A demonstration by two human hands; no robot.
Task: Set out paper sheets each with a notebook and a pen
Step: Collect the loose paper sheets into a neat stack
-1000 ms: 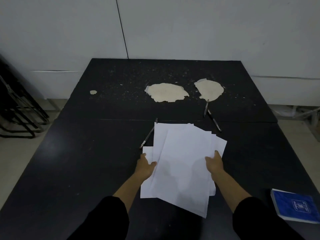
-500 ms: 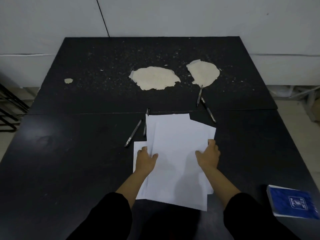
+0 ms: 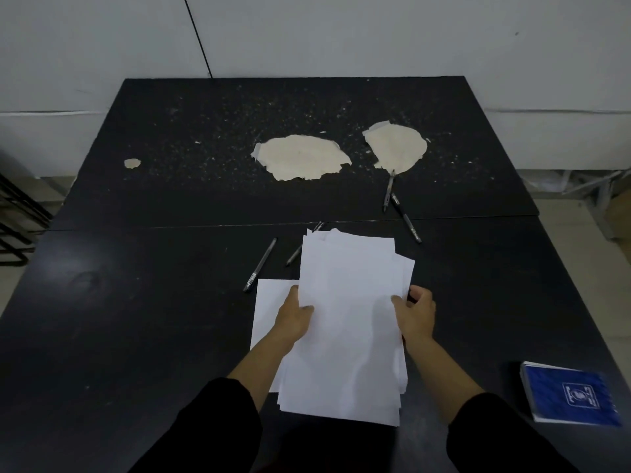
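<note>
Paper sheets [image 3: 351, 322], a loose white stack with fanned edges, are held at the near middle of the black worktop [image 3: 136, 336], the left hand [image 3: 294, 317] pinching their left edge and the right hand [image 3: 415, 314] gripping the right edge. To do this well, I would square the stack first, then peel off one sheet at a time. One sheet [image 3: 269, 312] already lies flat beneath, pens [image 3: 261, 264] just beyond, a blue notebook [image 3: 570, 394] near right.
</note>
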